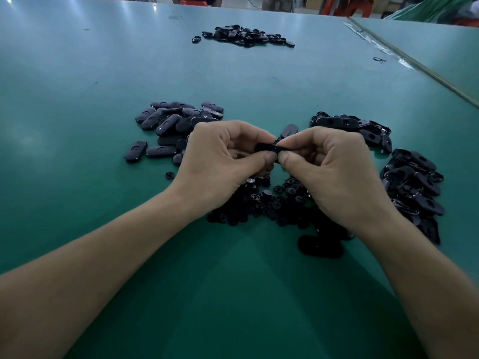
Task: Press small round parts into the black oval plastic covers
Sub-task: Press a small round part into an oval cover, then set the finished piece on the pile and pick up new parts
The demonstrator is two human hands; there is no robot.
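The left hand (225, 156) and the right hand (329, 164) meet above the middle of the green table (77, 99), each pinching one end of a black oval cover (268, 147) between thumb and fingertips. The small round parts (261, 200) lie heaped beneath them, and a far pile of covers (246, 36) sits toward the far edge

A big green table (103, 73) fills the picture. At the upper right a shiny strip (425, 69) runs along its edge, with another green table (440, 42) beside it. Red stools (357, 7) stand at the top.
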